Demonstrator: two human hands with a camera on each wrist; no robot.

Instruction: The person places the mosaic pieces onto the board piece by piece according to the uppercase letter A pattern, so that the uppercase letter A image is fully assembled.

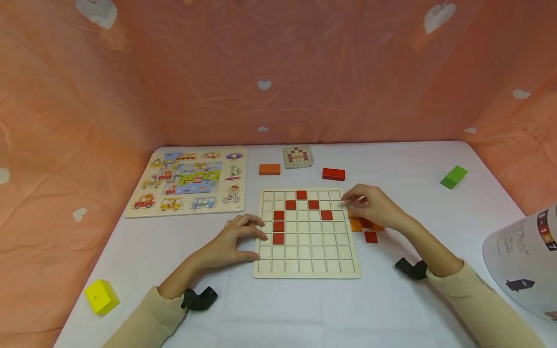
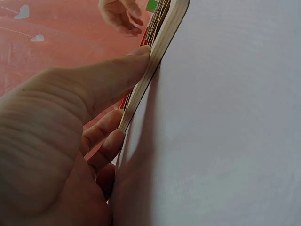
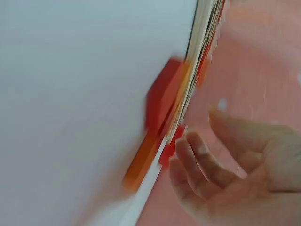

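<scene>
A wooden grid board point(image 1: 304, 268) lies flat on the white table, with several red square tiles point(image 1: 278, 226) set in its cells. At the board's left edge rests my left hand point(image 1: 228, 244); its thumb point(image 2: 117, 70) and fingertips touch the rim, spread apart. My right hand point(image 1: 376, 208) hovers by the upper right edge, over a small pile of loose orange tiles point(image 1: 356, 226) and red tiles point(image 1: 371, 237). In the right wrist view, thumb and fingers point(image 3: 188, 155) are apart and nothing shows between them. Part of the pile is hidden under this hand.
Behind the board lie a pattern card point(image 1: 298, 157), an orange block point(image 1: 269, 169) and a red block point(image 1: 333, 174). A vehicle puzzle point(image 1: 217, 208) sits back left, a yellow block point(image 1: 101, 297) front left. To the right are a green block point(image 1: 454, 177) and a white container point(image 1: 522, 261).
</scene>
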